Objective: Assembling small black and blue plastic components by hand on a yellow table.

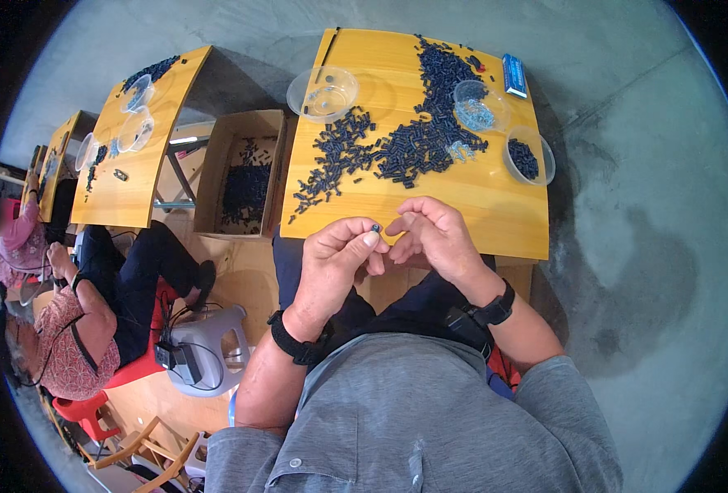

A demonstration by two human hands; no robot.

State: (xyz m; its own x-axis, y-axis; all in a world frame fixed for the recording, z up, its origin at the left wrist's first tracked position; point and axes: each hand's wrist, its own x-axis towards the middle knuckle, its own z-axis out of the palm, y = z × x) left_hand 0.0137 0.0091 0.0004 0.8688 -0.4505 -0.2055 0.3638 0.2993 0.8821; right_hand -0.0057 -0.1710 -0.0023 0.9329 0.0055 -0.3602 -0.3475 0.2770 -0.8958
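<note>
My left hand (335, 256) is closed, pinching a small black cylindrical piece (375, 228) between thumb and forefinger, with its end showing at the fingertips. Just to the right of it, my right hand (438, 242) has its fingers loosely curled and apart, and nothing shows in them. Both hands are held above my lap at the near edge of the yellow wooden table (462, 205). Beyond them, a large spread of the same black pieces (417, 148) lies loose on the tabletop.
Clear plastic bowls stand at the far left (296, 92) and right (551, 164); the right one holds black pieces. A tub of small silvery parts (474, 113) and a blue box (514, 76) lie far right. Left are a cardboard box (209, 197) and a seated person (76, 337).
</note>
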